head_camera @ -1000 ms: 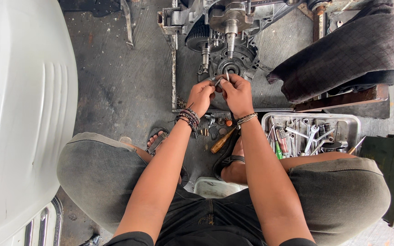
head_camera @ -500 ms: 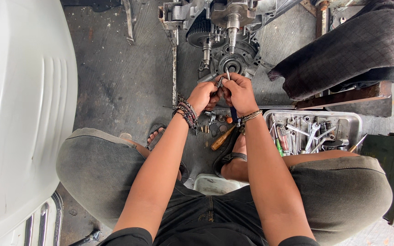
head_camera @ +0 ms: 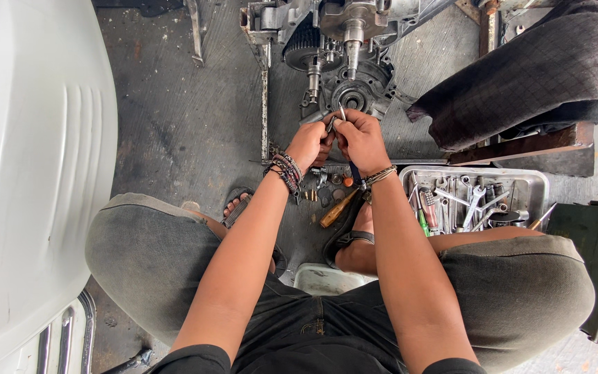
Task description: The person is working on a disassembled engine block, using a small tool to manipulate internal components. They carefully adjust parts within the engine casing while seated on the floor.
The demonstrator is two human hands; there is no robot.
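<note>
A greasy metal engine block [head_camera: 354, 41] with a round bearing housing [head_camera: 353, 97] lies on the concrete floor ahead of me. My left hand [head_camera: 309, 144] and my right hand [head_camera: 360, 138] are pressed together just below that housing. Both grip a slim pair of pliers [head_camera: 341, 114] whose metal tip points up toward the housing; a dark handle shows under my right wrist. Beaded bracelets circle both wrists. What the tip holds is too small to tell.
A metal tray of wrenches and screwdrivers [head_camera: 534, 181] sits at my right knee. Loose small parts and a wooden-handled tool [head_camera: 339, 208] lie between my sandalled feet. A white body panel [head_camera: 29, 166] fills the left. A dark padded seat [head_camera: 520, 76] lies at the upper right.
Both hands stay clasped on the pliers at the housing, with only small shifts of the fingers. The view has tilted slightly.
</note>
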